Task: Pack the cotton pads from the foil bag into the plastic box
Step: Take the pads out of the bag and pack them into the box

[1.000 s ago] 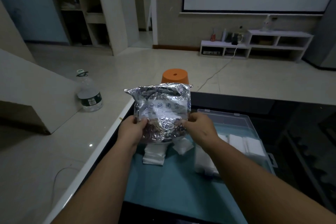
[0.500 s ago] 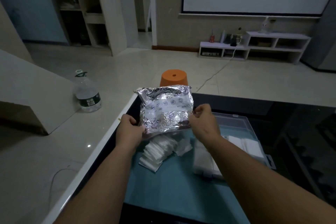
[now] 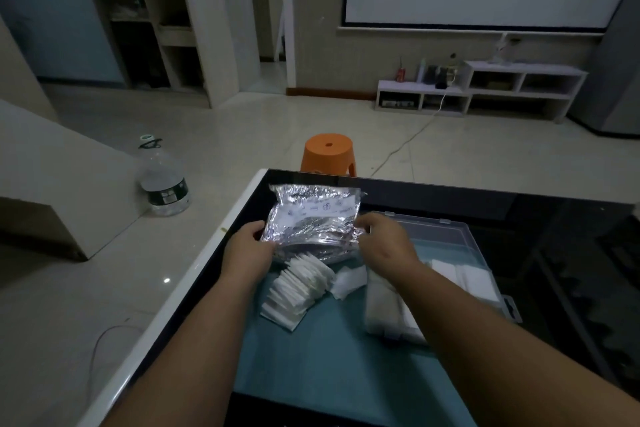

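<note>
Left hand (image 3: 247,253) and right hand (image 3: 386,243) pinch the crinkled foil bag (image 3: 311,218) by its side edges, centre frame.
I see soft white square cotton pads (image 3: 301,284) fanned out from under its lower edge onto the teal mat (image 3: 329,357). The clear plastic box (image 3: 450,236) sits right of centre, with pads inside. Since half a second ago the bag has dropped lower.

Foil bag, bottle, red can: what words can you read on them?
On the foil bag: white label with round signs, print too blurred to read.
On the bottle: dark label, too blurred to read.
On the red can: too small to read.
Nothing can be read.
</note>
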`<action>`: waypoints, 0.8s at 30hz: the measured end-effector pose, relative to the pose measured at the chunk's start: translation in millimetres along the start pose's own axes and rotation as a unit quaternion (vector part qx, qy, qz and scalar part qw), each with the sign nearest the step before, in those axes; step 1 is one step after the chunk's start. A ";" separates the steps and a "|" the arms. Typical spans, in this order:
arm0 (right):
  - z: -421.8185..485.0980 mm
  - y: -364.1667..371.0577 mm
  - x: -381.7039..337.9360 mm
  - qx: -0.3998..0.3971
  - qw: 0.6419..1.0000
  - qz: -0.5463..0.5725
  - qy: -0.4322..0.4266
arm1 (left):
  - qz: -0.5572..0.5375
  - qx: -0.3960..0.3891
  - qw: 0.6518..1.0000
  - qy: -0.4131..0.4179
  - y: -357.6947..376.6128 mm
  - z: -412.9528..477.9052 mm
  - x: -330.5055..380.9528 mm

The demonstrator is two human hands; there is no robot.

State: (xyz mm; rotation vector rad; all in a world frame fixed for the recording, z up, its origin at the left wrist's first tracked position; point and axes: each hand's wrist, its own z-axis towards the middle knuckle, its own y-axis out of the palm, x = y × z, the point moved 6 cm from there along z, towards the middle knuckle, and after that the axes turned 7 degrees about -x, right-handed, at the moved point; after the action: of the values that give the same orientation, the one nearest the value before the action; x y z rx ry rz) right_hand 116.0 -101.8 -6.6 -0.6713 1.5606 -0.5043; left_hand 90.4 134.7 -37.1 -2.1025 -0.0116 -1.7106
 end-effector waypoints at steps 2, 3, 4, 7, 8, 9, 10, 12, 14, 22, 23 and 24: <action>-2.9 -7.5 1.5 0.029 1.000 0.006 0.005 | 0.123 0.052 0.990 0.039 -6.6 -2.9 8.3; -5.2 -10.9 2.0 0.036 0.999 0.009 0.001 | 0.183 0.070 0.978 0.076 -6.1 -5.7 16.5; -8.5 -13.5 2.6 0.038 0.999 0.008 -0.004 | 0.217 0.065 0.967 0.114 -2.6 -7.9 24.0; -22.6 -21.2 8.6 0.037 0.999 0.009 -0.010 | 0.272 -0.051 0.943 0.185 19.6 -17.1 41.7; -27.2 -23.4 12.5 0.037 0.999 0.011 -0.007 | 0.299 -0.081 0.929 0.202 25.9 -20.9 45.1; -32.2 -26.1 16.8 0.038 0.999 0.012 -0.004 | 0.330 -0.102 0.912 0.220 31.7 -24.2 47.7; -36.5 -28.3 20.8 0.039 0.999 0.013 -0.001 | 0.363 -0.116 0.893 0.241 36.5 -28.7 50.6; -45.3 -33.5 27.5 0.040 0.999 0.015 0.001 | 0.416 -0.142 0.859 0.264 45.5 -34.0 51.3; -53.5 -37.9 31.2 0.037 0.999 0.011 -0.004 | 0.446 -0.161 0.842 0.257 49.9 -34.6 48.6; -79.9 -49.6 36.0 0.033 0.999 -0.017 -0.021 | 0.503 -0.168 0.810 0.251 61.7 -34.4 47.3; -80.5 -48.8 35.5 0.033 0.999 -0.022 -0.020 | 0.498 -0.164 0.813 0.256 62.6 -33.7 48.9; -79.7 -47.2 34.7 0.029 0.999 -0.029 -0.018 | 0.492 -0.159 0.816 0.260 63.2 -32.9 50.7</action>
State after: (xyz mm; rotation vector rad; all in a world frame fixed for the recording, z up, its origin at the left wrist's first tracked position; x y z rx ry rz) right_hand 41.6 -165.5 7.9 -0.6800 1.4908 -0.5764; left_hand 88.9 53.4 -4.9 -1.2737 1.3483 -1.5362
